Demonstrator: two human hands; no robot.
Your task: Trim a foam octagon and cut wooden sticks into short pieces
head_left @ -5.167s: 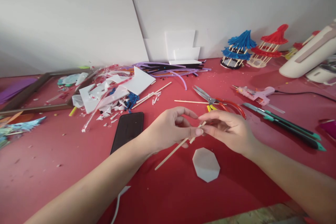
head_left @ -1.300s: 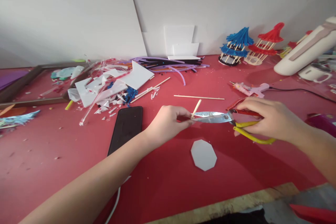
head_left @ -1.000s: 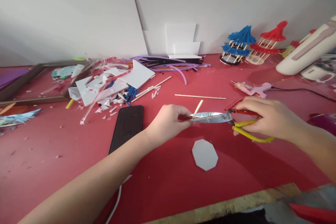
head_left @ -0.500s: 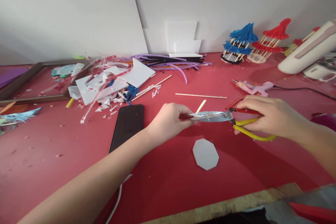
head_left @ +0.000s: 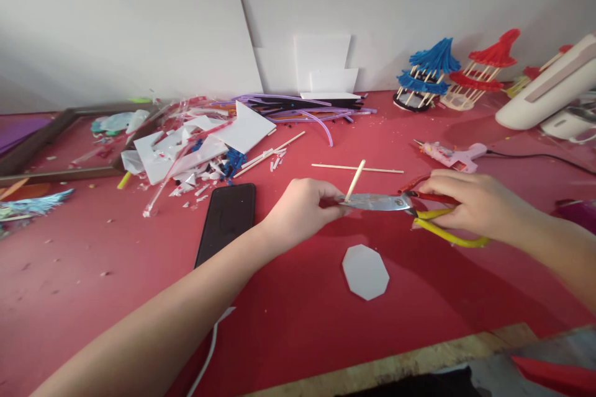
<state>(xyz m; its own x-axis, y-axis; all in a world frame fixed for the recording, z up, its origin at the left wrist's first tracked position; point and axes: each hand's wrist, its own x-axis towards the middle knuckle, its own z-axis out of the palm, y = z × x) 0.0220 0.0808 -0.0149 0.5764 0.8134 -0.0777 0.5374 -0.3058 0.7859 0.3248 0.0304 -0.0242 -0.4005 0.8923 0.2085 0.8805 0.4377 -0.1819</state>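
My left hand [head_left: 310, 208] pinches a short wooden stick [head_left: 356, 180] at its lower end, with the stick slanting up past the fingertips. In my right hand [head_left: 479, 201] is a pair of scissors [head_left: 379, 201] with one red and one yellow handle. Its blades point left and their tips meet the stick at my left fingertips; the exact contact is partly hidden. Below the blades, a white octagonal board piece [head_left: 365, 272] lies flat on the red table. Another thin wooden stick [head_left: 321, 166] lies behind the blades.
A black phone [head_left: 226, 223] lies by my left forearm. White scraps [head_left: 158, 158] and purple strips [head_left: 279, 100] are heaped at the back. At right are a pink glue gun [head_left: 451, 155] with its cord, and small blue [head_left: 426, 77] and red [head_left: 487, 71] stick towers.
The stick has shifted and more of its length shows above my left fingers. The scissors have risen slightly, and my right hand has moved a little with them.
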